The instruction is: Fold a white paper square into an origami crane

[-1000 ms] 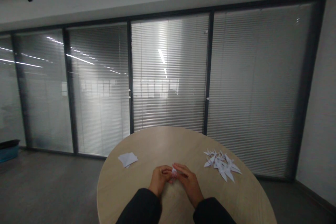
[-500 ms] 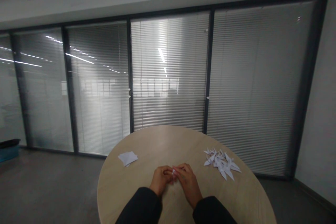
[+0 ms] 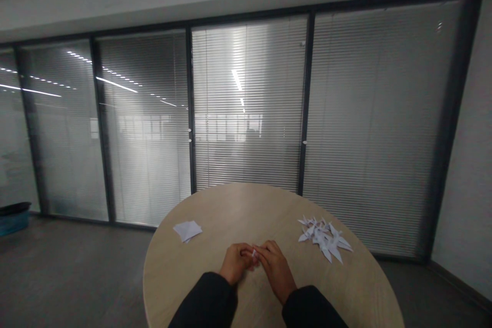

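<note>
Close together over the near middle of the round wooden table point(image 3: 246, 205), my two hands pinch a small piece of folded white paper point(image 3: 254, 252). My left hand point(image 3: 235, 262) is closed with its fingertips on the paper's left side. From the right, the fingers of my right hand point(image 3: 274, 265) press on the same piece. Most of the paper is hidden by my fingers, so its shape is unclear. To the right lies a pile of folded white paper cranes point(image 3: 325, 238). A few flat white paper sheets point(image 3: 187, 231) lie stacked on the left.
Beyond the table stands a glass partition with blinds point(image 3: 248, 113) in dark frames. A blue bin with a black lining point(image 3: 14, 220) is on the grey floor at the far left. A white wall point(image 3: 467, 164) is on the right.
My right hand's fingers have shifted very slightly at the paper. Both hands otherwise keep their place, and the cranes and sheets have not moved.
</note>
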Action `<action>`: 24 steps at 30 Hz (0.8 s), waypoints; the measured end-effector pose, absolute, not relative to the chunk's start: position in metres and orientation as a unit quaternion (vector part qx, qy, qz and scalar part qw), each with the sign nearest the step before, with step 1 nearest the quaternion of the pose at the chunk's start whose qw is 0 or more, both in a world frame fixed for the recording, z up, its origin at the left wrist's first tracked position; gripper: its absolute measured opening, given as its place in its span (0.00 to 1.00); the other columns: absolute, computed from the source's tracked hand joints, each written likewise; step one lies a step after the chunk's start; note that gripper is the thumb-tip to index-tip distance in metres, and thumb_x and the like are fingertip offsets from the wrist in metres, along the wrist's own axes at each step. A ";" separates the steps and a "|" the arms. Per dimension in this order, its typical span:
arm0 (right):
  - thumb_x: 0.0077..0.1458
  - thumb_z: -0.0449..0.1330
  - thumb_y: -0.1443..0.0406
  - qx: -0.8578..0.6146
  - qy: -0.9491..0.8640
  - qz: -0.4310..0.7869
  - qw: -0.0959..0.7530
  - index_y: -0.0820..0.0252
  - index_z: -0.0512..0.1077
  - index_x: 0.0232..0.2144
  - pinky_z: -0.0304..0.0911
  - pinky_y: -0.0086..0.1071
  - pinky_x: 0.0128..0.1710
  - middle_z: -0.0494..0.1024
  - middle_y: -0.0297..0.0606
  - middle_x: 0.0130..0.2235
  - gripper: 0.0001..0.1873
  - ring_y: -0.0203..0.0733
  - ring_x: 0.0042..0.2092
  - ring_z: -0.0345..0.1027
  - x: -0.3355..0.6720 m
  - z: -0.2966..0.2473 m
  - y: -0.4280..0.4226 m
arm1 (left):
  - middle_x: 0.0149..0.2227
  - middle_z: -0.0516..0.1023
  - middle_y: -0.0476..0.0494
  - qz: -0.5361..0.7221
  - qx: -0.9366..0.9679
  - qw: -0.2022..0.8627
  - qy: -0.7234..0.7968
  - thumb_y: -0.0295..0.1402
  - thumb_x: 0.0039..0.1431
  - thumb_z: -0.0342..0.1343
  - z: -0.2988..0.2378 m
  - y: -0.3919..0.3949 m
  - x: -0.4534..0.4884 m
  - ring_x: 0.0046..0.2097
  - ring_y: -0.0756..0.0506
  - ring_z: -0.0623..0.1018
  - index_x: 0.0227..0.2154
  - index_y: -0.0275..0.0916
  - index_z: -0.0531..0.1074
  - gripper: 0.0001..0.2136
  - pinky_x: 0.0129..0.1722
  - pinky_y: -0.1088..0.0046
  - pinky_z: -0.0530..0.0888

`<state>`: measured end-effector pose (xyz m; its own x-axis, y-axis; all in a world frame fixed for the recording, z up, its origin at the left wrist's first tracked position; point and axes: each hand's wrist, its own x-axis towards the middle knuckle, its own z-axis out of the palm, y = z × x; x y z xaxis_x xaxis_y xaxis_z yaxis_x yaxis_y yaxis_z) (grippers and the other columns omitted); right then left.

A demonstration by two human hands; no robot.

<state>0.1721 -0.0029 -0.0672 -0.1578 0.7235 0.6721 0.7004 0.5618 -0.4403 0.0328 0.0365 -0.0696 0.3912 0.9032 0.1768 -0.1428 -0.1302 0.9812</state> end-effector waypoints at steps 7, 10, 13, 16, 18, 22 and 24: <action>0.63 0.49 0.65 -0.455 -0.777 -0.027 0.435 0.53 0.75 0.39 0.62 0.33 0.37 0.70 0.37 0.31 0.14 0.42 0.37 0.64 0.175 -0.073 0.001 | 0.20 0.76 0.44 0.460 0.621 0.549 0.317 0.34 0.39 0.59 -0.070 0.036 0.032 0.22 0.50 0.71 0.22 0.32 0.75 0.09 0.24 0.75 0.66; 0.62 0.51 0.65 -0.456 -0.776 -0.035 0.434 0.53 0.75 0.37 0.62 0.32 0.36 0.70 0.36 0.30 0.12 0.41 0.36 0.64 0.175 -0.074 0.002 | 0.19 0.75 0.44 0.455 0.622 0.544 0.332 0.35 0.38 0.60 -0.073 0.038 0.033 0.21 0.51 0.71 0.22 0.32 0.74 0.09 0.23 0.75 0.66; 0.61 0.52 0.66 -0.461 -0.772 -0.039 0.435 0.53 0.75 0.36 0.62 0.31 0.36 0.71 0.36 0.30 0.11 0.41 0.36 0.64 0.175 -0.074 0.001 | 0.19 0.75 0.45 0.451 0.625 0.535 0.346 0.35 0.39 0.60 -0.075 0.039 0.033 0.21 0.51 0.71 0.21 0.33 0.73 0.09 0.23 0.74 0.67; 0.61 0.51 0.68 -0.469 -0.770 -0.035 0.430 0.54 0.75 0.35 0.62 0.32 0.36 0.70 0.37 0.30 0.12 0.41 0.36 0.64 0.174 -0.073 0.000 | 0.19 0.76 0.46 0.465 0.622 0.528 0.344 0.34 0.40 0.59 -0.075 0.039 0.033 0.21 0.50 0.72 0.24 0.35 0.70 0.09 0.22 0.75 0.68; 0.60 0.51 0.69 -0.469 -0.770 -0.029 0.431 0.55 0.75 0.35 0.62 0.33 0.37 0.70 0.37 0.30 0.13 0.42 0.37 0.64 0.173 -0.073 0.000 | 0.19 0.76 0.47 0.479 0.612 0.530 0.339 0.34 0.40 0.60 -0.074 0.038 0.032 0.20 0.50 0.72 0.28 0.37 0.67 0.11 0.21 0.75 0.68; 0.60 0.50 0.71 -0.461 -0.769 -0.010 0.442 0.57 0.75 0.33 0.63 0.33 0.37 0.70 0.37 0.30 0.13 0.41 0.36 0.64 0.173 -0.071 -0.002 | 0.19 0.76 0.47 0.480 0.607 0.536 0.336 0.34 0.40 0.61 -0.074 0.038 0.032 0.20 0.50 0.72 0.29 0.37 0.64 0.14 0.22 0.75 0.69; 0.60 0.50 0.71 -0.459 -0.769 0.000 0.444 0.56 0.75 0.33 0.63 0.32 0.37 0.70 0.37 0.30 0.13 0.41 0.37 0.64 0.172 -0.070 -0.003 | 0.19 0.76 0.46 0.471 0.610 0.543 0.333 0.35 0.40 0.62 -0.075 0.039 0.032 0.20 0.50 0.72 0.28 0.37 0.65 0.13 0.22 0.75 0.69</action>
